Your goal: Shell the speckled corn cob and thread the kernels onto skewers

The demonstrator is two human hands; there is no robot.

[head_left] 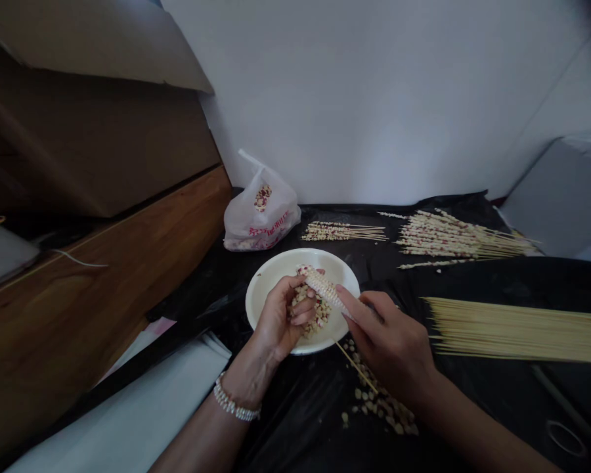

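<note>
Above the white bowl [260,286], both hands hold a pale beaded stick [325,289] covered in small white pieces, with reddish ones at its far end. My left hand [285,318], with a beaded bracelet at the wrist, has its fingers closed around the far end. My right hand [391,335] grips the near end between thumb and fingers. Loose tan and reddish pieces [318,322] lie in the bowl. A thin bare skewer [355,366] slants down from the bowl's near rim, beside scattered pieces [384,410] on the black sheet.
A tied plastic bag [262,213] stands behind the bowl. Beaded skewers lie in a small bundle [342,231] and a larger bundle [440,240]. Bare skewers [517,328] lie at the right. Cardboard [93,131] and a wooden panel [177,223] are at the left.
</note>
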